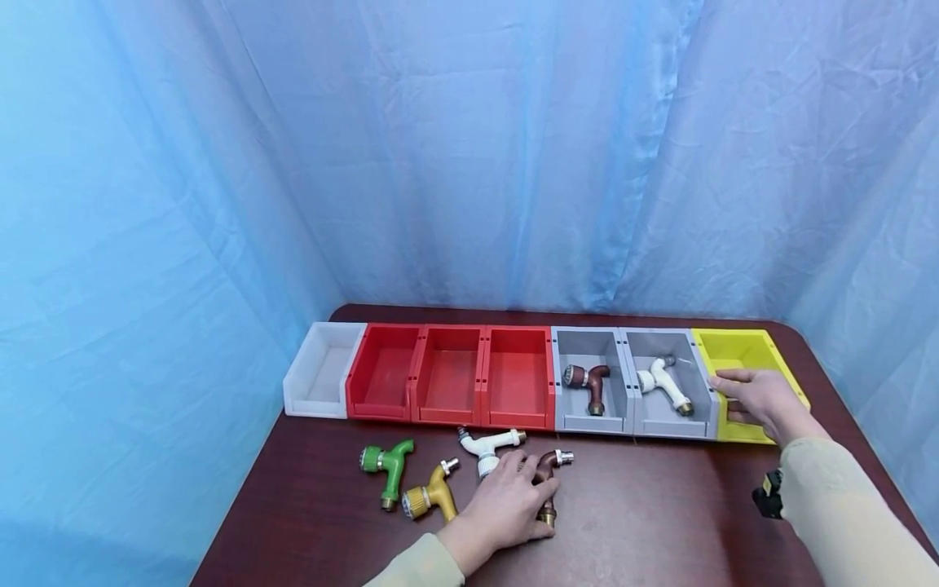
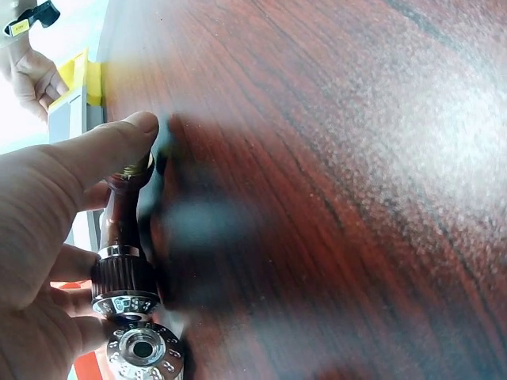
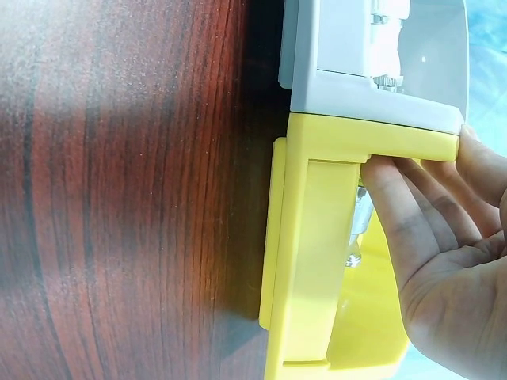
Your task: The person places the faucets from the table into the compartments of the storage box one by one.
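My left hand (image 1: 506, 501) grips a brown faucet (image 1: 546, 473) on the table. In the left wrist view its thumb lies by the brass threaded end, and other fingers are behind the ribbed knob (image 2: 125, 277). A white faucet (image 1: 487, 444) lies just beyond that hand, partly covered by it. At the right end of the bin row, my right hand (image 1: 766, 399) pinches the side wall of the yellow bin (image 3: 317, 261), one digit over the rim and the others inside. A chrome-tipped piece (image 3: 360, 218) lies in this bin, partly hidden by the fingers.
A green faucet (image 1: 392, 473) and a yellow faucet (image 1: 438, 493) lie left of the left hand. The bin row also has a white bin (image 1: 297, 391), several red bins (image 1: 447, 412) and two grey bins (image 1: 594, 424), which hold a brown faucet (image 1: 596, 387) and a white faucet (image 1: 663, 381).
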{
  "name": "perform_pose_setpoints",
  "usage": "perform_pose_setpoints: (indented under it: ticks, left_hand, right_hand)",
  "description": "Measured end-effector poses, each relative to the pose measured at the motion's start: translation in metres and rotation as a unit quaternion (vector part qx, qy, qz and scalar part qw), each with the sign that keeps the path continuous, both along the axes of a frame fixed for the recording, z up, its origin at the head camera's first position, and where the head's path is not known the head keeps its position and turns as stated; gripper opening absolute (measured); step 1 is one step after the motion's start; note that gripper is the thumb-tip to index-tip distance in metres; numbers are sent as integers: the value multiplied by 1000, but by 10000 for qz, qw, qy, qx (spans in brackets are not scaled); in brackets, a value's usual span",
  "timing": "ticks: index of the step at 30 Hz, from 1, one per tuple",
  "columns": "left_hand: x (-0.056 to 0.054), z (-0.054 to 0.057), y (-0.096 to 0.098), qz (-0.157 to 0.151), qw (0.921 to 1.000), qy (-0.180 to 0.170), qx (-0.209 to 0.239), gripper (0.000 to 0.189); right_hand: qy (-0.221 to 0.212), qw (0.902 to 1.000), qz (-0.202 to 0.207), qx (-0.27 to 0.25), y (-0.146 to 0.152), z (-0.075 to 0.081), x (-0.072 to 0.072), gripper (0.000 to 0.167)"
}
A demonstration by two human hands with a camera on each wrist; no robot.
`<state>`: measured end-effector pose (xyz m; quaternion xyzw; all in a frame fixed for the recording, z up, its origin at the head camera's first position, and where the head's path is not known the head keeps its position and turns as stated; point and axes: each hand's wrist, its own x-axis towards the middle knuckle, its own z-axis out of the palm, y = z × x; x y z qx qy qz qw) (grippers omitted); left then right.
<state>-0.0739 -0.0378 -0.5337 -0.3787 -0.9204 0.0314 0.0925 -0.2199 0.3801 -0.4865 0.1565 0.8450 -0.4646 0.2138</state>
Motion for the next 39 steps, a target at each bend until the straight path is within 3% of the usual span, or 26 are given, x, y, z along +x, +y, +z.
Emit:
perform_pose_setpoints:
  ticks: [6, 18, 26, 39]
  left_hand:
    - [-1, 0, -1, -137, 9996, 211, 117, 64]
    - [-6, 11, -1, -300, 9975, 324, 551, 63]
    - [-7, 20, -3, -214, 9981, 4, 577, 65]
    - [-15, 29, -8, -307, 9961, 85, 822, 66]
  right_hand:
    - [68, 10000, 13, -9, -1, 0, 2, 78]
    - [5, 10000, -25, -83, -3, 4, 2, 77]
    - [-28, 10000, -55, -66, -3, 4, 1, 78]
    - [52, 9999, -64, -74, -2, 2, 3, 74]
